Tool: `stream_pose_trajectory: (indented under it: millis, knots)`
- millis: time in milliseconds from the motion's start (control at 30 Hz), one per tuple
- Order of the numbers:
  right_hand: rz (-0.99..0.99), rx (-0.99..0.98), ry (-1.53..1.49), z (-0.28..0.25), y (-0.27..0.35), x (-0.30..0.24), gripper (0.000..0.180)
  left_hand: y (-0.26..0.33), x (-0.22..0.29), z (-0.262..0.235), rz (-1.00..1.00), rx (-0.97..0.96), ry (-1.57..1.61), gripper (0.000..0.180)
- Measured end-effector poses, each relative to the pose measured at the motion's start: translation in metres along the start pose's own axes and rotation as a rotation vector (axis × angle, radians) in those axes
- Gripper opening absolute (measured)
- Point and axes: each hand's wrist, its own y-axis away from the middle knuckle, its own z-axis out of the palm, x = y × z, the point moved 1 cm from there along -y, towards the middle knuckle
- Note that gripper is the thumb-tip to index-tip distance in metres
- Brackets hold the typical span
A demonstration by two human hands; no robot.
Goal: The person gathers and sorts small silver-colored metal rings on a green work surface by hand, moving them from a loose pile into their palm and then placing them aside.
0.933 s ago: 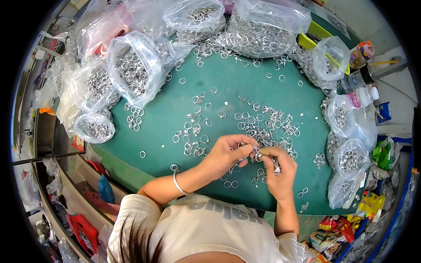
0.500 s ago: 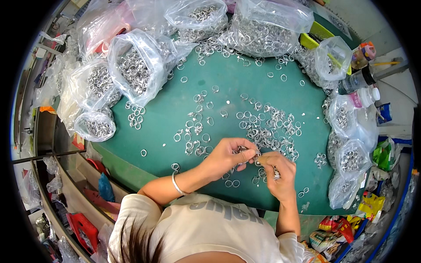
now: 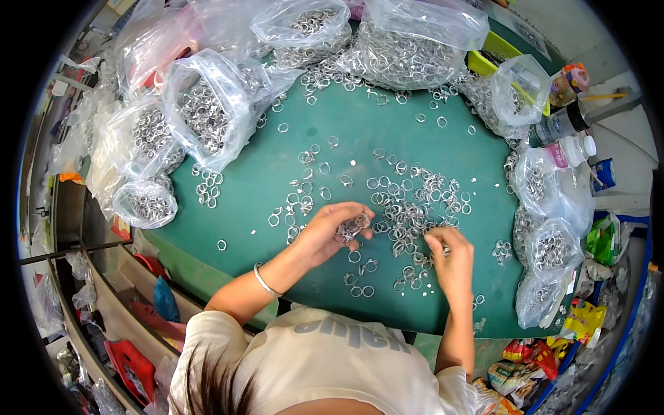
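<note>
Several silver-coloured rings [image 3: 354, 226] lie in my left hand [image 3: 321, 235], which is cupped palm up left of the middle pile, its fingers curled round them. To the right, my right hand [image 3: 455, 261] is down at the edge of the pile of loose rings [image 3: 409, 216], thumb and fingertips pinched together. What sits between those fingertips is too small to make out. Below and between my hands lie a few more loose rings [image 3: 360, 290] on the green table mat [image 3: 277, 183]. A bracelet [image 3: 265, 280] circles my left wrist.
Clear plastic bags full of rings line the table: a large bag [image 3: 408, 55] at the back, an open bag [image 3: 203, 114] at the left, others [image 3: 551, 249] at the right. A yellow-green bin [image 3: 508, 47] and a white-capped bottle [image 3: 573, 151] stand at the right.
My hands were together over the table's near middle. They have moved apart: the left shifted left and turned palm up with rings showing, the right reached forward to the pile.
</note>
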Motion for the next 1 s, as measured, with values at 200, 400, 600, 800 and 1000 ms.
stream_pose_trajectory:
  millis: [200, 400, 600, 800, 1000]
  knots:
    - [-0.069, 0.151, 0.214, 0.019, -0.045, -0.005, 0.01, -0.055, 0.029, 0.023, 0.388, 0.032, -0.902, 0.014]
    - [-0.084, 0.19, -0.133, 0.037, -0.071, 0.009, 0.018, -0.093, 0.038, 0.032, 0.833, 0.194, -1.609, 0.029]
    - [-0.076, 0.091, 0.248, 0.044, -0.056, 0.0, 0.021, -0.093, 0.036, 0.025, 0.737, 0.126, -1.788, 0.025]
    - [-0.184, 0.171, 0.193, 0.035, -0.057, 0.018, 0.025, -0.071, 0.046, 0.018, 0.71, 0.091, -1.4, 0.021]
    - [0.557, -0.063, -1.241, 0.004, -0.042, 0.025, 0.029, -0.051, 0.036, 0.013, 0.746, 0.168, -1.433, 0.021]
